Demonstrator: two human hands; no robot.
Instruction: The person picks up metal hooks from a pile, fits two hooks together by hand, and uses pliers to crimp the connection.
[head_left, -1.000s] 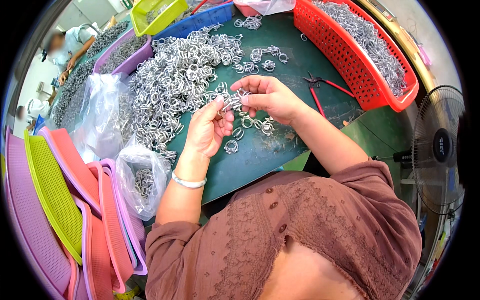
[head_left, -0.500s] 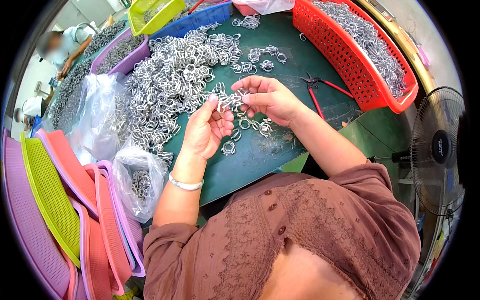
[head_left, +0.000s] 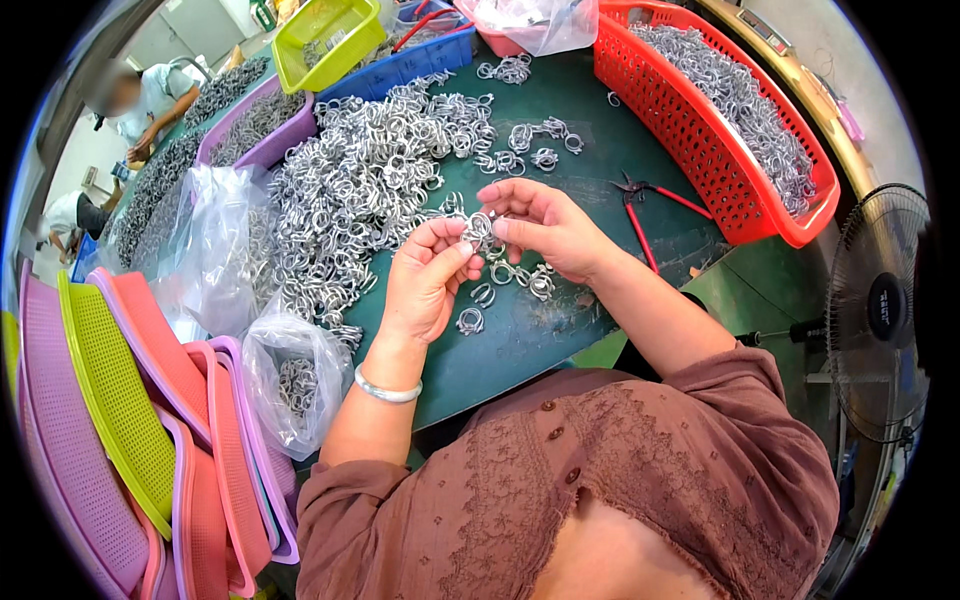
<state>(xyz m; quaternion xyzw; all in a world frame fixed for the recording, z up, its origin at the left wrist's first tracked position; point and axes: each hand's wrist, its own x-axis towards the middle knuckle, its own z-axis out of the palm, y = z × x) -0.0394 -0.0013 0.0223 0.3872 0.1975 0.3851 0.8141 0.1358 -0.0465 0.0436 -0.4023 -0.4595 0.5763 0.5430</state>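
A dark green table (head_left: 500, 365) spreads beneath both hands. Left of and nearer the body than the left hand, a stack of purple, pink and lime-green baskets (head_left: 125, 390) leans on its side. Well to the right of and beyond the right hand, a red basket (head_left: 690, 140) is filled with grey metal pieces. Just beyond and left of the left hand rises a pile of ring-shaped metal pieces (head_left: 350, 175). A clear plastic bag (head_left: 270, 350) with more pieces inside sits left of the left wrist.

The left hand (head_left: 430, 280) pinches a metal ring piece (head_left: 478, 230) between thumb and fingers; the right hand (head_left: 545, 230) has its thumb and fingertips closed around the opposite side, so the piece is between the two hands. Red-handled cutters (head_left: 640, 235) lie open to the right of the right hand. A pale bangle (head_left: 388, 388) circles the left wrist. A few loose rings (head_left: 540, 282) lie just below the right hand's fingers.
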